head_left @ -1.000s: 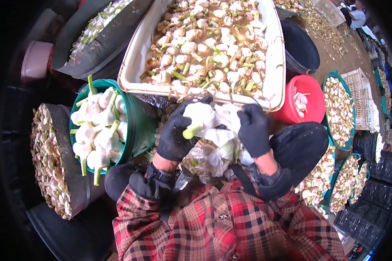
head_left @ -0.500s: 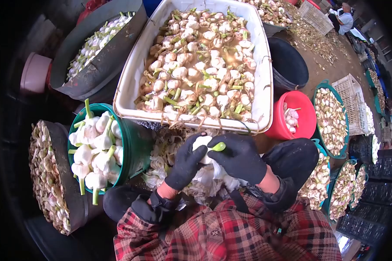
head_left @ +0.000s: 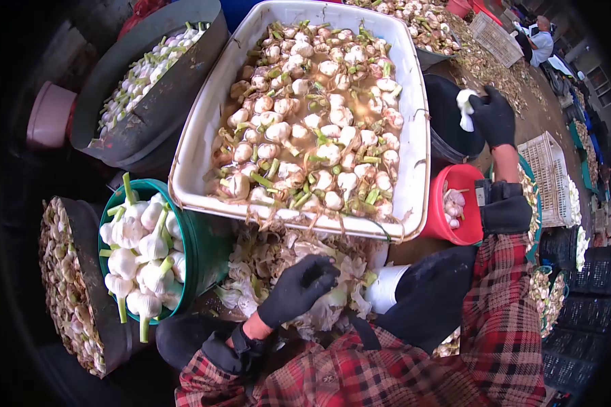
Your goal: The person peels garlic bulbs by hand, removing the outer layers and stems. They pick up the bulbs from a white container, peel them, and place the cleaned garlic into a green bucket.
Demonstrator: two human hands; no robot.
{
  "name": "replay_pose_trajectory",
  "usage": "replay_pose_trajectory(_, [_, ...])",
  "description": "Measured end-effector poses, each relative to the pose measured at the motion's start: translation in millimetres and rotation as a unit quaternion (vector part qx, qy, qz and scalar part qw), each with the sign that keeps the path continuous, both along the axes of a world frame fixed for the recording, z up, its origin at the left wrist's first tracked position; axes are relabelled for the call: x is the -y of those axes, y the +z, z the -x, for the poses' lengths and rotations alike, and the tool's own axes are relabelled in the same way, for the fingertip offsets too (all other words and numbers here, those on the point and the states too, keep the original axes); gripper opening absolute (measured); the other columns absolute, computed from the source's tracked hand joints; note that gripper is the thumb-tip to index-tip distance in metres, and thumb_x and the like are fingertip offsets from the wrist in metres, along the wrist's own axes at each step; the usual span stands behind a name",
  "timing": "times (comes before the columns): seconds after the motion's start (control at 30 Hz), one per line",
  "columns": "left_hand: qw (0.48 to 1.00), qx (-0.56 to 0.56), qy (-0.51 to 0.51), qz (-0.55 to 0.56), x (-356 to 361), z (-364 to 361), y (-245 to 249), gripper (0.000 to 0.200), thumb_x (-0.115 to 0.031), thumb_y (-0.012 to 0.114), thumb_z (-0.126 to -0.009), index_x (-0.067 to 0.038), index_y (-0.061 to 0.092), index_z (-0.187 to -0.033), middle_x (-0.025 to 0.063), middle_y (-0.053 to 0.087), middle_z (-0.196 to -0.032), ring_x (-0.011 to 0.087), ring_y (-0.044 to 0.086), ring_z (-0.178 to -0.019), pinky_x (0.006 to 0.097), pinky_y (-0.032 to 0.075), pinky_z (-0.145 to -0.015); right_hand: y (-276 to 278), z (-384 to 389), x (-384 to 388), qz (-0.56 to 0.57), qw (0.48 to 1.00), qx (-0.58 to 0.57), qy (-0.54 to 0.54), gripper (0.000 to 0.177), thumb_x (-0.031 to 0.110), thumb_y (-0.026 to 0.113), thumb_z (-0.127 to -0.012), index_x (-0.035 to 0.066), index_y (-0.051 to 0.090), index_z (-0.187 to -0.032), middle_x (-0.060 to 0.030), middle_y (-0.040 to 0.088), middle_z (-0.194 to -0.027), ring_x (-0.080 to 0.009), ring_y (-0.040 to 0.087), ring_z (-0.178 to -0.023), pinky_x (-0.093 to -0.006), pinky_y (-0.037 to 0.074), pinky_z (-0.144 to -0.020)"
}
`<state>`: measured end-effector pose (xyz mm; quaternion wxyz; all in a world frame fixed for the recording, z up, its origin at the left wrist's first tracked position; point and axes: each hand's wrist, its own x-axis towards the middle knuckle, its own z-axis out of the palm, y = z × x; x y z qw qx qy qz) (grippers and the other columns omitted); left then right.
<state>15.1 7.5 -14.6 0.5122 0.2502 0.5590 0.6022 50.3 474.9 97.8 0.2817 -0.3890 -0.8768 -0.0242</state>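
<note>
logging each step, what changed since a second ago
The right hand swung out right, over the black bucket, carrying the white garlic bulb. The left hand let go and dropped onto the skins. The white tub and green bucket stayed put.

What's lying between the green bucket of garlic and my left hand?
A heap of peeled garlic skins fills the stretch between the green bucket and your left hand, seen in the head view.

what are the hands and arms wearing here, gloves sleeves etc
Both the left hand and the right hand wear black gloves. The sleeves are red-and-black plaid with pale lines, each ending in a dark cuff at the wrist.
</note>
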Motion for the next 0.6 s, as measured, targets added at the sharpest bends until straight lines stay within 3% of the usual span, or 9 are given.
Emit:
replay_pose_trajectory(0.13, [0.998,-0.037,-0.03,0.043,-0.3,0.2,-4.4,0.031,-0.01,0.057,-0.093,0.003,0.05,-0.12,0.0105,0.063,-0.11,0.0156,0.06,-0.104,0.0304,0.048,-0.091,-24.0,52.5,26.0,0.157,0.972,0.06,0.162,0.038,0.032,0.062,-0.08,0.005,0.067,-0.107,-0.0198,0.067,-0.099,-0.0329,0.064,-0.096,-0.0403,0.048,-0.086])
replay_pose_trajectory(0.17, [0.997,-0.046,-0.037,0.05,0.5,-0.2,-8.8,0.029,-0.009,0.057,-0.093,0.003,0.05,-0.119,0.01,0.064,-0.11,0.0152,0.06,-0.104,0.0301,0.048,-0.091,-24.7,69.3,38.7,0.125,0.97,0.106,0.182,0.038,0.029,0.062,-0.079,0.006,0.067,-0.108,-0.0194,0.067,-0.1,-0.0331,0.064,-0.096,-0.039,0.048,-0.087])
replay_pose_trajectory(0.23, [0.994,-0.063,-0.052,0.076,-1.6,3.7,-0.6,0.028,-0.01,0.059,-0.092,0.002,0.053,-0.116,0.0108,0.065,-0.109,0.0155,0.061,-0.103,0.0308,0.048,-0.091,-55.7,108.3,26.3,0.162,0.953,0.164,0.195,0.041,0.03,0.061,-0.077,0.006,0.066,-0.11,-0.019,0.066,-0.105,-0.0327,0.063,-0.099,-0.0384,0.048,-0.089])
replay_pose_trajectory(0.4, [0.987,-0.099,-0.057,0.11,-6.0,11.4,4.9,0.034,-0.019,0.062,-0.09,0.001,0.057,-0.117,0.0147,0.066,-0.104,0.0223,0.066,-0.096,0.0339,0.051,-0.085,-113.3,176.9,6.9,0.044,0.952,0.271,0.135,0.036,0.021,0.055,-0.079,0.011,0.059,-0.114,-0.0163,0.061,-0.116,-0.0341,0.059,-0.107,-0.0446,0.047,-0.092])
replay_pose_trajectory(0.6, [0.984,-0.123,-0.031,0.124,-9.2,13.6,-8.7,0.038,-0.018,0.066,-0.086,0.0,0.057,-0.117,0.0166,0.067,-0.099,0.0247,0.067,-0.092,0.0355,0.052,-0.081,-157.2,219.7,-21.2,-0.021,0.927,0.37,0.063,0.039,0.021,0.055,-0.083,0.014,0.056,-0.122,-0.0146,0.062,-0.115,-0.0337,0.059,-0.108,-0.0436,0.047,-0.09])
